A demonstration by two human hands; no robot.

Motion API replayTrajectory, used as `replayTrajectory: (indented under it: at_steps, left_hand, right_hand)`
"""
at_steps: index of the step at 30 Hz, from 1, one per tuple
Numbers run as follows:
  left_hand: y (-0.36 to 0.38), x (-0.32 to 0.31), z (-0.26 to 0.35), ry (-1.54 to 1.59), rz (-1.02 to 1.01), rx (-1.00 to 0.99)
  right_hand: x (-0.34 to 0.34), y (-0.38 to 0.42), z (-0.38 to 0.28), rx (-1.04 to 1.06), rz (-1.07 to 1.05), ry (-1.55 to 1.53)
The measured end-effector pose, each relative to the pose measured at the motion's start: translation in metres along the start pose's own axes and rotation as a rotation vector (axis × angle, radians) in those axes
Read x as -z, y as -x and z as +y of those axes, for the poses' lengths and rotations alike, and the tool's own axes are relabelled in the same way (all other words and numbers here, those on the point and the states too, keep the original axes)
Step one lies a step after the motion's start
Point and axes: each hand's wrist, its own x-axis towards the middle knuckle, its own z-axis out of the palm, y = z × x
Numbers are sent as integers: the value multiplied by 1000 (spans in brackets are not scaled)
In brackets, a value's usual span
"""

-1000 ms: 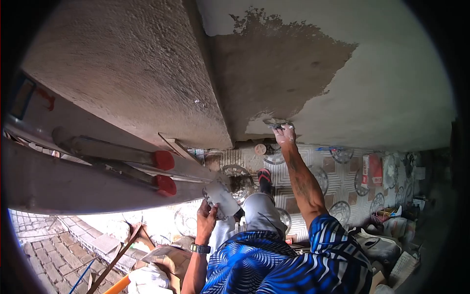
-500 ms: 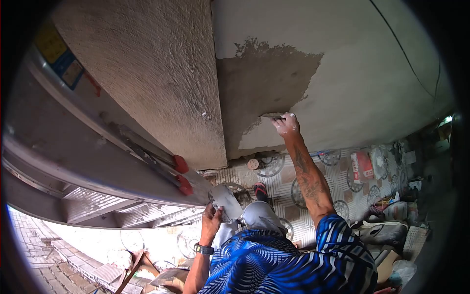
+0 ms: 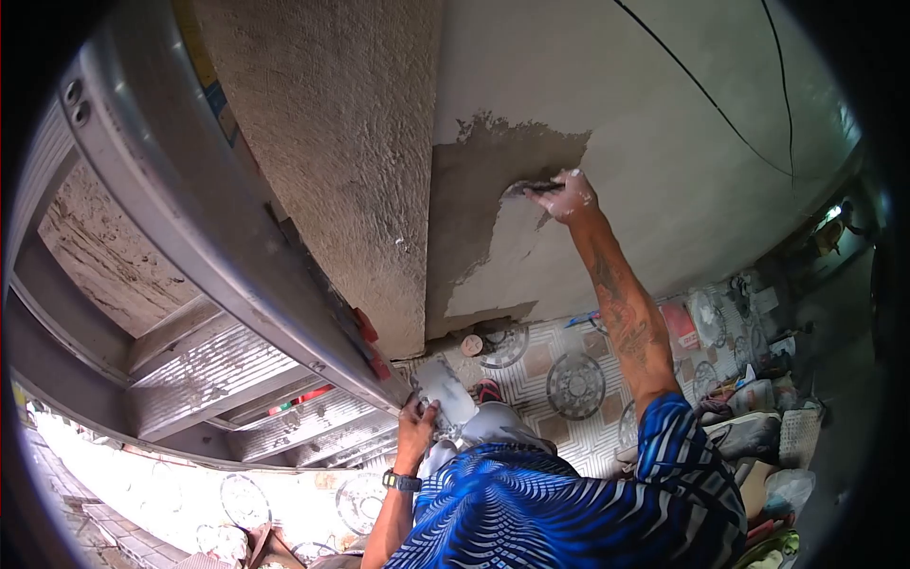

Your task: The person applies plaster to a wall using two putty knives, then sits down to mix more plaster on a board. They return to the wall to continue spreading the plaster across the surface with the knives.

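My right hand [image 3: 572,196], spotted with white paste, is closed on a flat trowel [image 3: 533,188] held against the wall. Around the blade is a darker grey patch [image 3: 464,180], bordered by the pale coated wall [image 3: 531,66]. Low at my waist, my left hand [image 3: 415,427] grips a flat pale plate [image 3: 444,396] smeared with paste. That plate is beside the foot of the metal ladder.
A metal ladder [image 3: 204,228] fills the left side. A rough wall face [image 3: 332,142] meets the coated wall at a corner. Cables [image 3: 706,93] hang at upper right. A round lid [image 3: 472,345], bags and clutter [image 3: 758,427] lie on the patterned floor.
My right hand and the trowel have moved up the wall, and pale coating now covers more of the patch's lower right. The view has shifted. My left hand still holds the plate.
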Motion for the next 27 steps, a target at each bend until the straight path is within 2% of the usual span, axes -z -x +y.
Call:
replayTrajectory:
  at_steps: [3, 7, 11, 14, 17, 19, 21, 25, 27]
  left_hand:
    - [-7, -5, -6, 34, 7, -51]
    - [-11, -8, -18, 77, 15, -111]
    - [-13, -13, -22, 34, 8, -112]
    - [-19, -19, -16, 7, -20, -87]
    - [-8, -19, 1, -21, 14, -55]
    - [-8, -22, 4, -18, 47, -57]
    - [-11, -24, 0, 0, 80, -71]
    - [-8, -26, 25, 99, 58, 28]
    - [-18, -28, 18, 75, 63, 18]
  right_hand:
    - [-20, 8, -25, 29, -105, 55]
    - [-64, 42, -63, -49, -44, -43]
    - [-99, 65, -78, 16, -7, 124]
    - [-96, 75, -80, 117, -159, 296]
    - [-54, 70, -71, 131, -135, 68]
    - [-1, 74, -60, 182, -288, 194]
    - [37, 89, -42, 156, -328, 87]
    - [115, 83, 41, 5, -206, -211]
    - [147, 64, 83, -108, -242, -273]
